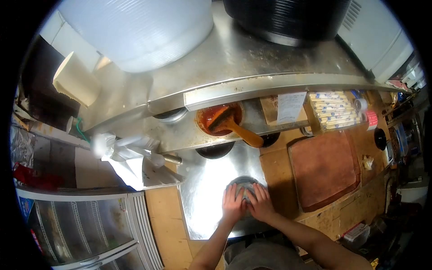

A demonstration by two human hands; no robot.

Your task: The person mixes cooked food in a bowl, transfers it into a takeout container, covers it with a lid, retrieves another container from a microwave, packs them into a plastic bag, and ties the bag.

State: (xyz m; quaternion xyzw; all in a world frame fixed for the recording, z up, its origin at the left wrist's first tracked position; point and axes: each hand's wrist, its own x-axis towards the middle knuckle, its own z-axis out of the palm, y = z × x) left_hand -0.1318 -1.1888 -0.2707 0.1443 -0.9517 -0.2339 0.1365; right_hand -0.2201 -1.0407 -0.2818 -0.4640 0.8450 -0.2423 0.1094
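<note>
My left hand (233, 205) and my right hand (261, 203) are side by side on a round, greyish, see-through container (245, 181), perhaps lidded. Their fingers point away from me and curve over its top, with the thumbs close together in the middle. What is inside the container cannot be made out. It sits near the front edge of a shiny metal sheet (202, 198). Beyond it, a brush with a wooden handle (245, 134) rests across a bowl of red sauce (209, 115).
A brown square board (324, 171) lies on cardboard to the right, below a box of paper-wrapped chopsticks (335, 110). White plastic bags (128, 157) hang at left above a glass-fronted fridge (81, 225). A metal shelf (261, 63) bears a large white tub (139, 31) and a black one (288, 20).
</note>
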